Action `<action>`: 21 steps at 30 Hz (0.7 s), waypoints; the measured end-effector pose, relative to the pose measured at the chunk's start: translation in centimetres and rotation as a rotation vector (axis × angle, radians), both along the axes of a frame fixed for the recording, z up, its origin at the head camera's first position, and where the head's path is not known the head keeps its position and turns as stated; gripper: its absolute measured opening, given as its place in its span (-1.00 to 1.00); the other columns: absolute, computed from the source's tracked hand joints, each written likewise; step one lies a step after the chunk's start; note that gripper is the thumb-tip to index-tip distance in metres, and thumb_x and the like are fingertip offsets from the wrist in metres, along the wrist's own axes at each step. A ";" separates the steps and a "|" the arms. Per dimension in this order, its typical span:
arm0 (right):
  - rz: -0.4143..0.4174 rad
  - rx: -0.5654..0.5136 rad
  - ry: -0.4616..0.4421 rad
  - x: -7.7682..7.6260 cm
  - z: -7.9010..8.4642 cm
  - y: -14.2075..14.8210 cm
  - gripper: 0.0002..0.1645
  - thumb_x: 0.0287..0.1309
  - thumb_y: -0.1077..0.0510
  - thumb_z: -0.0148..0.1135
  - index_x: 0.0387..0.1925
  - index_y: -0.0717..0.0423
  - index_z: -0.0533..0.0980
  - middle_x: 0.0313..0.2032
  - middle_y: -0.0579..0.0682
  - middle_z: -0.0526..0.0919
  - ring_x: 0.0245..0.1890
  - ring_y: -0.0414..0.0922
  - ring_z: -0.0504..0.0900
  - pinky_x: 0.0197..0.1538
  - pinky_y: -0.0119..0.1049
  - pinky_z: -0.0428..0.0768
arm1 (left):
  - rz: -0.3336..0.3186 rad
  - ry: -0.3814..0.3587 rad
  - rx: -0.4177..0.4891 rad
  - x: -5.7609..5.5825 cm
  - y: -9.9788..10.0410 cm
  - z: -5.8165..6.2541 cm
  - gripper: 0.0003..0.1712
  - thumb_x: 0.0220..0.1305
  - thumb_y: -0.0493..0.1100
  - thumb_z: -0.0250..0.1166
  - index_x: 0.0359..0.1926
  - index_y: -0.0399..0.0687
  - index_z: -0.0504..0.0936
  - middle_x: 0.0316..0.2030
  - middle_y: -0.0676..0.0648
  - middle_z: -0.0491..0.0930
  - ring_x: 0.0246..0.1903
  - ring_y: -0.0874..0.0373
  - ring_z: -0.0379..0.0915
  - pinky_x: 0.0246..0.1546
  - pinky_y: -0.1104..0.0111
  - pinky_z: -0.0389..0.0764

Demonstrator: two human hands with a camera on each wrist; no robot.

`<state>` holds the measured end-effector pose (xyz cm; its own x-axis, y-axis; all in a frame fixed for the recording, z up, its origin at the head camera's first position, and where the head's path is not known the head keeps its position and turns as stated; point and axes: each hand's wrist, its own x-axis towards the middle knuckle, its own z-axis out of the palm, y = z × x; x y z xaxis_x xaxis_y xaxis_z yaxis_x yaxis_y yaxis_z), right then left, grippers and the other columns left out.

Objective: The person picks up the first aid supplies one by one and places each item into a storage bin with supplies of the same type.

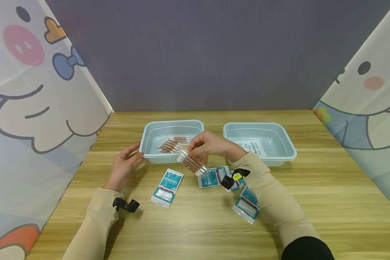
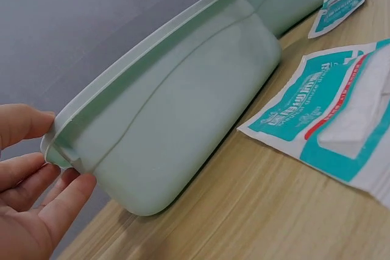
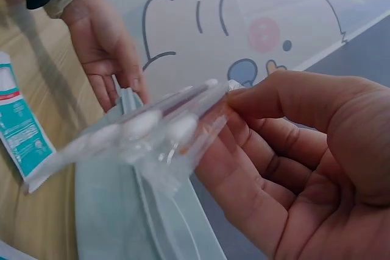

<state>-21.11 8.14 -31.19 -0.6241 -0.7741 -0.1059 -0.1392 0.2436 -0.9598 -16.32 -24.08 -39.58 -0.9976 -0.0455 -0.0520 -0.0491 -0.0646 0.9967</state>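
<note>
My right hand (image 1: 211, 144) pinches a clear pack of cotton swabs (image 1: 191, 163) with white tips and brown sticks. It hangs over the front right corner of the left light-blue plastic tub (image 1: 162, 159). In the right wrist view the pack (image 3: 140, 125) is blurred between thumb and fingers. At that tub's left end, my left hand (image 1: 125, 164) grips the rim, with fingers above and below the lip in the left wrist view. More swab packs (image 1: 170, 145) lie inside the tub. A teal-and-white gauze packet (image 1: 167, 187) lies in front of it.
The right light-blue tub (image 1: 281, 158) holds a white printed packet (image 1: 251, 147). Several teal packets lie between and before the tubs, including one packet (image 1: 211, 177) near the swabs and another (image 1: 247, 206) beside my right sleeve. A grey panel (image 1: 211, 57) stands behind the wooden table.
</note>
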 end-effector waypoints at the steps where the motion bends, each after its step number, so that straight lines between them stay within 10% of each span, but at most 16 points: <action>1: -0.003 -0.005 0.001 -0.1 0.1 0.0 -0.90 0.23 0.40 0.21 -0.30 0.39 0.63 -0.56 -0.02 0.65 -0.56 -0.17 0.62 -0.44 -0.10 0.74 | -0.002 0.000 0.000 0.0 0.0 0.0 -0.33 0.42 -0.30 0.22 0.44 -0.41 0.20 0.19 -0.12 0.41 -0.04 0.38 0.53 0.05 0.53 0.56; 21: -0.048 -0.091 -0.009 -1.7 3.1 -0.6 -0.88 0.30 0.38 0.15 -0.24 0.33 0.61 -0.44 0.04 0.67 -0.45 -0.12 0.64 -0.36 -0.18 0.74 | 0.007 0.004 0.032 -0.1 -0.1 -0.2 -0.31 0.40 -0.31 0.24 0.42 -0.48 0.19 0.11 -0.06 0.44 -0.07 0.38 0.54 0.02 0.53 0.58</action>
<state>-22.82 7.55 -28.06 -0.6603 -0.7498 -0.0425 -0.1203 0.1614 -0.9795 -16.42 -24.15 -39.73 -0.9975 -0.0511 -0.0492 -0.0441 -0.0968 0.9943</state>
